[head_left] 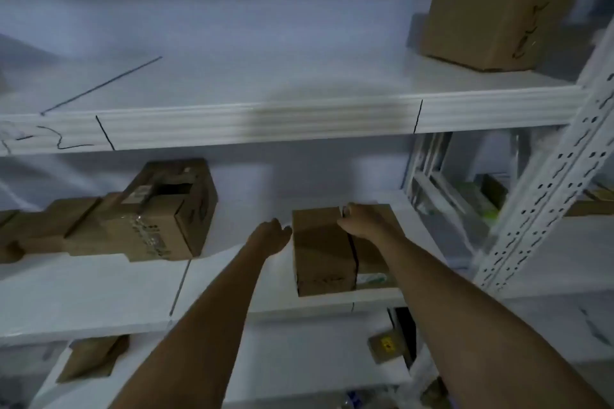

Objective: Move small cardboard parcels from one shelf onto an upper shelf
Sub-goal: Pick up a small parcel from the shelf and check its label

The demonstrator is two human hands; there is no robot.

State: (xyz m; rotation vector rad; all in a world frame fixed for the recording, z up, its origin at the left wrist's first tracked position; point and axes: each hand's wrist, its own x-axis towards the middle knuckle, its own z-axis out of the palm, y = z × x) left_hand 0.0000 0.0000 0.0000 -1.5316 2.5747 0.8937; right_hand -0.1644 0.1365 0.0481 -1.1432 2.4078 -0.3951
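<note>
You are facing a white metal shelving rack against a pale wall, dimly lit, with a perforated upright post (545, 189) on the right. On the middle shelf (99, 289), near its right end, sits the small cardboard parcel (324, 252) you are after: a plain brown box with a dark seam running front to back across its top, its long side pointing away from you toward the wall.

Your right hand (360, 221) lies on the parcel's top at the far edge, fingers curled over it in a partial grip. Your left hand (270, 236) is at the parcel's left face, fingers loosely spread; whether it touches the cardboard cannot be told. So the right hand has it and the left is just beside.

The upper shelf (265, 124) runs directly above, bare over the parcel, with a larger box (491, 16) at its right end. More cardboard parcels (143, 219) crowd the middle shelf's left, well apart from yours.
</note>
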